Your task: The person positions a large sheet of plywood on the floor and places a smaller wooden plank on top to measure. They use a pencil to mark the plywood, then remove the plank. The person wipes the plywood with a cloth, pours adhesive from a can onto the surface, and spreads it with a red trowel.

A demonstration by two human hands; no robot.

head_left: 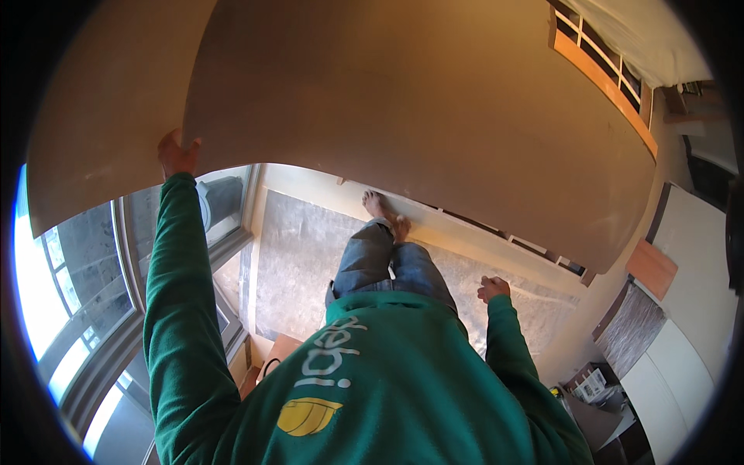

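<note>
The big brown board [418, 101] spreads ahead of the person, above the bare feet [381, 211]. The left hand [178, 156] holds its left edge, near the corner; the right hand [494, 289] is curled, well apart, its inside hidden. The board looks stiff, probably heavy, smooth-faced and awkward; opposite edges should give the surest hold.

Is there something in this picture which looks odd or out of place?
Yes, the feet: they are bare near the lower edge of the large brown board, which looks odd, perhaps risky. I see no clear spill.
</note>
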